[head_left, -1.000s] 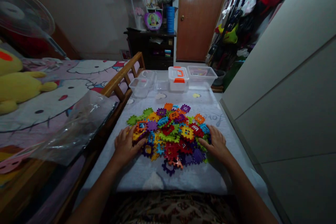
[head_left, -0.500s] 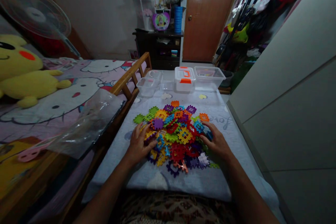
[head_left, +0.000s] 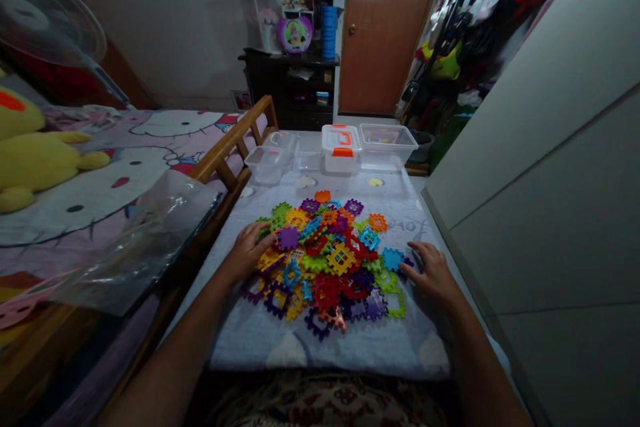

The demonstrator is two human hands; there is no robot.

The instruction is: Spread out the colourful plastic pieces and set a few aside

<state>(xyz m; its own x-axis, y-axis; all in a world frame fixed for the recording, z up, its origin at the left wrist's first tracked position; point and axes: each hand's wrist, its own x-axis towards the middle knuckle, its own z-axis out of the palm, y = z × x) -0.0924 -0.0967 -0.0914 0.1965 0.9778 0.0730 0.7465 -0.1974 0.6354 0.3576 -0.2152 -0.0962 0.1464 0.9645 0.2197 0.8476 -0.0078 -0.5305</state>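
A heap of colourful toothed plastic building tiles (head_left: 325, 260) lies on the cloth-covered table (head_left: 285, 350). At the heap's left edge, my left hand (head_left: 247, 250) has its fingers stretched out near a solid purple tile (head_left: 288, 237). On the other side, my right hand (head_left: 433, 273) is open with fingers apart, its thumb close to a solid blue tile (head_left: 393, 259). Neither hand has a tile in its grasp. A yellow window-shaped tile (head_left: 341, 258) rests on top of the heap, above red tiles (head_left: 326, 291). Purple and green frames lie flat along the near side.
At the table's far end stand open clear bins (head_left: 387, 152) and a lidded clear box (head_left: 341, 147) with orange clasps. A wooden bed rail (head_left: 235, 140) runs along the left, with a plastic bag (head_left: 145, 247) beside it. A pale cabinet (head_left: 550, 167) borders the right.
Both hands have moved outward from the heap, the right one farther. The blue tile and green tiles on the right now show more fully. The whole view has shifted slightly.
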